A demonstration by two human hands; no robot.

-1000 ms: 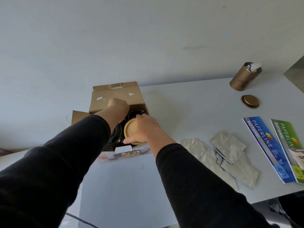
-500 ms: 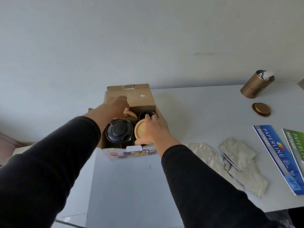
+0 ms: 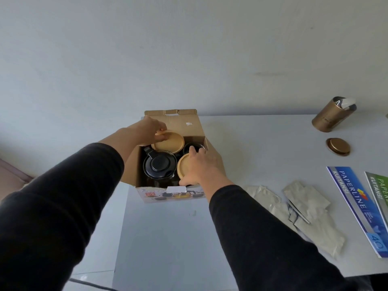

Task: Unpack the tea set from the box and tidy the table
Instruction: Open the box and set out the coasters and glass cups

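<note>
While right hand (image 3: pixel 202 164) covers coaster (image 3: pixel 183 168), cup (image 3: pixel 194 146) half-hidden.

Both arms wore long black sleeves — plain, unmarked fabric, close-fitting to the wrists. The left hand (image 3: pixel 147 131) and right hand (image 3: pixel 201 166) were bare — no gloves.

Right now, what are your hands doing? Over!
Left hand pinching a wooden disc. Right hand gripping another disc. Teapot still boxed. Nothing blocking.

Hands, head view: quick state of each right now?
Left hand: closed on the far wooden lid, lifting it at the box.
Right hand: gripping the near wooden lid.
</note>
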